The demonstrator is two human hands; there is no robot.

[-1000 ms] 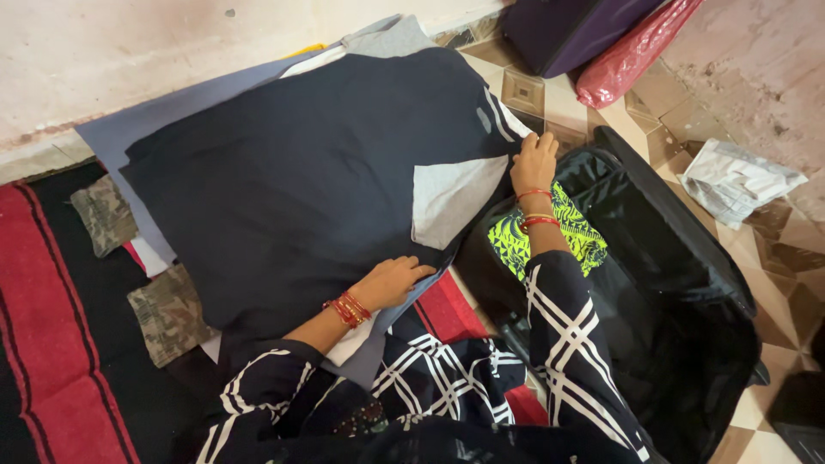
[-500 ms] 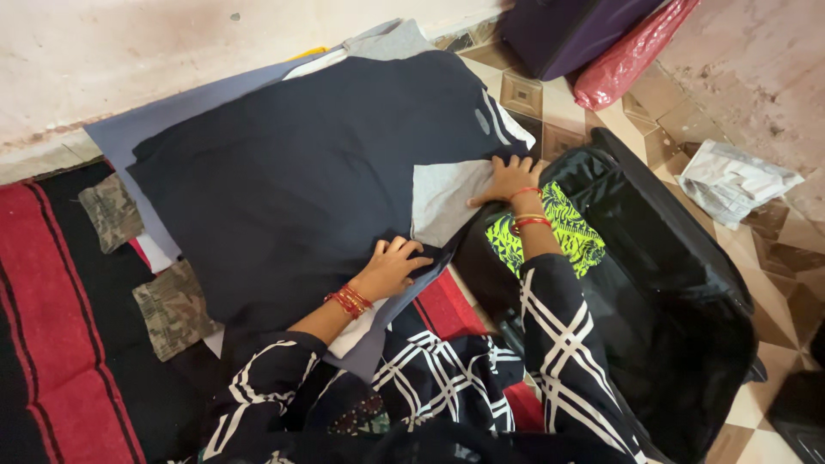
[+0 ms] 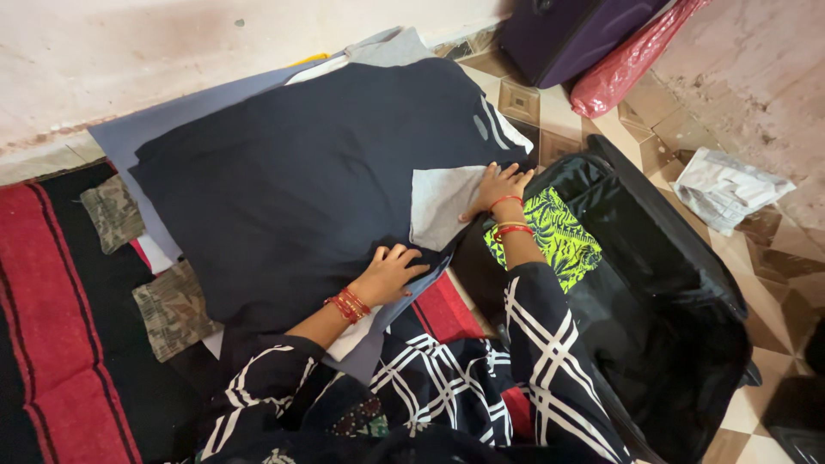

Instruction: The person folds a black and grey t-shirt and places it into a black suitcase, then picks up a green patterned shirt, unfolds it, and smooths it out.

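A large dark navy garment (image 3: 309,180) with a grey panel (image 3: 443,202) lies spread flat on top of a stack of clothes on the floor. My left hand (image 3: 391,273) rests on its near edge with the fingers curled over the hem. My right hand (image 3: 498,186) presses flat on the right edge of the grey panel, fingers spread. Both wrists carry red bangles. Right beside my right arm stands an open black suitcase (image 3: 662,258) with a neon green and black patterned cloth (image 3: 559,236) inside.
A red and black striped rug (image 3: 51,301) lies at the left, with camouflage cloth pieces (image 3: 172,305) sticking out from under the stack. A purple suitcase (image 3: 567,30), a red plastic bag (image 3: 632,60) and a white packet (image 3: 726,185) sit on the tiled floor behind.
My right hand slid from the garment's far right corner down and inward onto the grey panel. My left hand shifted a little up along the near hem.
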